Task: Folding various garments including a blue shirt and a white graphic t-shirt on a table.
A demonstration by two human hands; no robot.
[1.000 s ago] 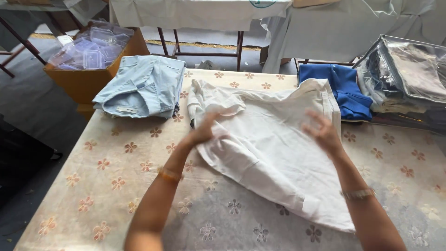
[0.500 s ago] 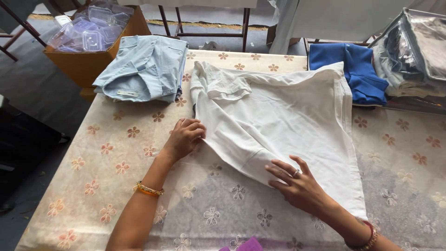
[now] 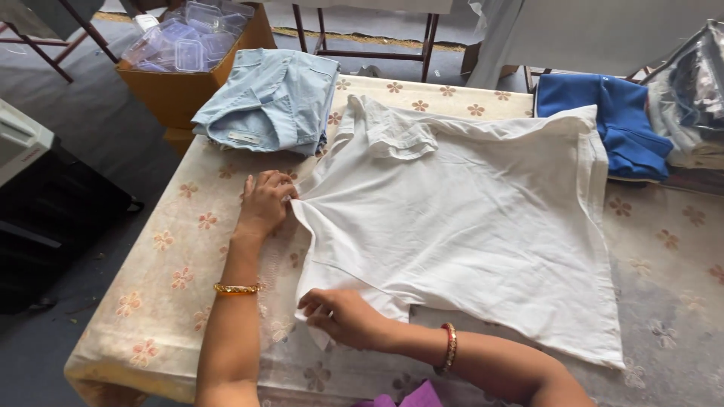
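A white shirt [image 3: 467, 218] is laid flat on the floral-covered worktop [image 3: 158, 294]. Its left edge is pinched by the left hand [image 3: 265, 203]; its near corner is gripped by the right hand [image 3: 343, 316]. A folded light-blue shirt [image 3: 268, 102] is placed far left, a blue garment [image 3: 618, 120] far right.
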